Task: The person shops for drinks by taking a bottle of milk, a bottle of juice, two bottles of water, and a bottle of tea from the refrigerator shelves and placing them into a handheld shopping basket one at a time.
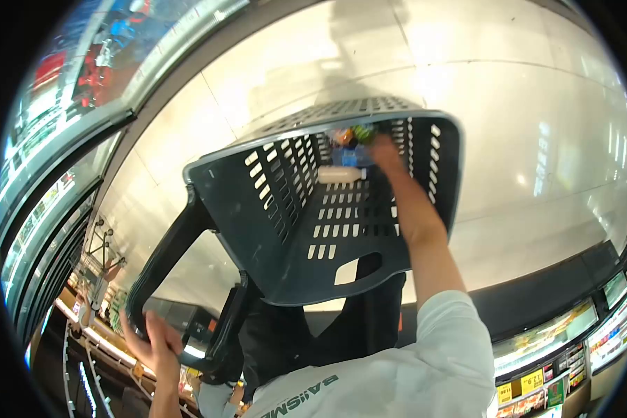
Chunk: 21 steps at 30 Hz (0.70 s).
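Note:
A dark grey plastic shopping basket (258,230) with slotted walls stands in front of my body. On its floor lie a pale bottle (339,174), a blue-and-clear package (350,157) and a green and orange item (361,134). My right hand (384,150) reaches deep inside, beside the packages at the far end; its fingers are blurred and dim, so what they hold is not clear. Over on the left, my left hand (153,341) is wrapped round the black handle (161,268) of the basket.
Glass-doored cabinets (66,132) line the left side. Shelves with goods and yellow price signs (531,381) run along the lower right. Pale floor tiles (522,153) surround the basket. A person's light clothing (214,399) shows at the bottom left.

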Motion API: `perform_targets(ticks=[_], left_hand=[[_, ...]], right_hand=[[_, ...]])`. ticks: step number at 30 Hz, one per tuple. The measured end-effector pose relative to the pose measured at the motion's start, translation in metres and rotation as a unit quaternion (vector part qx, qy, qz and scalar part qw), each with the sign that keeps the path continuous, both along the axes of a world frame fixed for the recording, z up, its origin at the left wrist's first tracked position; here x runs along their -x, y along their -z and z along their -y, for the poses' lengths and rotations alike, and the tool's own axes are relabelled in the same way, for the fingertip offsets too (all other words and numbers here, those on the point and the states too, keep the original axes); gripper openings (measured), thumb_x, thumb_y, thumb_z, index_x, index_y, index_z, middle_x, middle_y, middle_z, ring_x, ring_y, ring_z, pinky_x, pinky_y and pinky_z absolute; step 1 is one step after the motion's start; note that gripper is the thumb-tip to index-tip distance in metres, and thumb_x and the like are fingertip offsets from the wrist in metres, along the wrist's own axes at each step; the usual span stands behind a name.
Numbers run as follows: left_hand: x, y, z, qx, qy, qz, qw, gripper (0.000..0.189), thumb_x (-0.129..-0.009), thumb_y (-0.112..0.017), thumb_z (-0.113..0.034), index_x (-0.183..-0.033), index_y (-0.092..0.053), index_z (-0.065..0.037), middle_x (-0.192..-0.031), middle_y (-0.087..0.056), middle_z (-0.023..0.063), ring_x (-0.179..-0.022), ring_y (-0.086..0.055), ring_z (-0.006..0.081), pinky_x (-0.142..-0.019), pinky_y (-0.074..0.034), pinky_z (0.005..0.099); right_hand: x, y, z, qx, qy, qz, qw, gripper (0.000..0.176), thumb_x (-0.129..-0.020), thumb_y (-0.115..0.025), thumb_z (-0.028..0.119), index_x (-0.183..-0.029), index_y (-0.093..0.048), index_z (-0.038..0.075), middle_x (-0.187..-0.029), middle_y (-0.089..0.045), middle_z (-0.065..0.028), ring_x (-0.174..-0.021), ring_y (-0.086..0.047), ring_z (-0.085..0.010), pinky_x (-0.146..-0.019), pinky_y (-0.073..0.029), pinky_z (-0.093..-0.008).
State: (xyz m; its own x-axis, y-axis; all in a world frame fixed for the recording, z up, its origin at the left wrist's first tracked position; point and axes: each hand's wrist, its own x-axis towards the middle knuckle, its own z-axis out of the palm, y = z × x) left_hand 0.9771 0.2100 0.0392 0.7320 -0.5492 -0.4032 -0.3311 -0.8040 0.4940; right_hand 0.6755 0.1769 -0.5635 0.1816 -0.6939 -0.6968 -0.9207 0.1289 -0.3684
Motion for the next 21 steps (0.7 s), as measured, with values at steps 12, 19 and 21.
perform_targets(ticks=[12, 19, 21], left_hand=[[-0.039, 0.025, -0.036, 0.053, 0.148, 0.074, 0.985, 0.019, -0.088, -0.057, -0.007, -0.104, -0.049, -0.001, -0.058, -0.055, 0.0172, -0.047, -0.055, 0.0318, -0.044, -0.041, 0.0409], [-0.042, 0.037, -0.037, 0.063, 0.179, 0.143, 0.971, 0.027, -0.083, -0.060, -0.008, -0.104, -0.047, 0.001, -0.075, -0.062, 0.0277, -0.072, -0.062, 0.0463, -0.063, -0.049, 0.0517], [-0.045, 0.045, -0.036, 0.059, 0.198, 0.164, 0.965, 0.033, -0.083, -0.059, -0.009, -0.110, -0.042, 0.002, -0.077, -0.061, 0.0294, -0.075, -0.063, 0.0472, -0.065, -0.050, 0.0516]], right_hand=[[0.006, -0.332, -0.091, -0.158, 0.122, 0.103, 0.974, 0.052, -0.085, -0.054, 0.052, -0.091, -0.068, 0.002, -0.091, -0.067, -0.0226, -0.088, -0.066, -0.0371, -0.077, -0.052, -0.0451], [0.049, -0.451, -0.141, -0.190, 0.122, 0.092, 0.970, 0.047, -0.077, -0.064, 0.047, -0.082, -0.068, 0.000, -0.069, -0.066, -0.0146, -0.062, -0.067, -0.0247, -0.057, -0.053, -0.0354], [0.070, -0.423, -0.171, -0.042, 0.075, 0.143, 0.986, 0.047, -0.078, -0.064, 0.047, -0.081, -0.068, 0.000, -0.068, -0.066, -0.0151, -0.060, -0.067, -0.0239, -0.057, -0.053, -0.0361]])
